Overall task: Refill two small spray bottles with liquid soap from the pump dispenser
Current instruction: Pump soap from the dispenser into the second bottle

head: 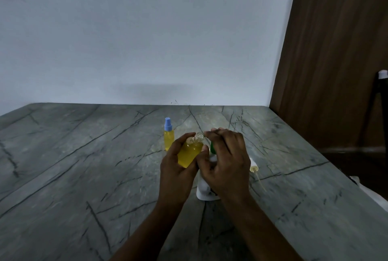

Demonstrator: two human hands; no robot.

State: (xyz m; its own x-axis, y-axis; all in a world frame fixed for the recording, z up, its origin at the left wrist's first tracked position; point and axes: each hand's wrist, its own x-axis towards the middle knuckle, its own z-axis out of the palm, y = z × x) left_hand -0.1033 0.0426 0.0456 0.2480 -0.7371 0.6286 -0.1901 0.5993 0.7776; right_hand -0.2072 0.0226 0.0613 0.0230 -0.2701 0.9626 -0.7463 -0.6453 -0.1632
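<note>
The left hand (178,168) fingers grip an uncapped clear plastic spray bottle of yellow liquid (190,152), tilted above the grey marble bench (84,166). The right hand (227,160) fingers press the white pump dispenser (206,194). A second blue-capped yellow spray bottle (168,135) stands behind.

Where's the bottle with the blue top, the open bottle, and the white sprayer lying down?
Blue-capped bottle (168,139), head view, yellow body.
Open bottle (190,152), head view, yellow body in the left hand.
Loose sprayer (253,166), head view, white head on the table.
</note>
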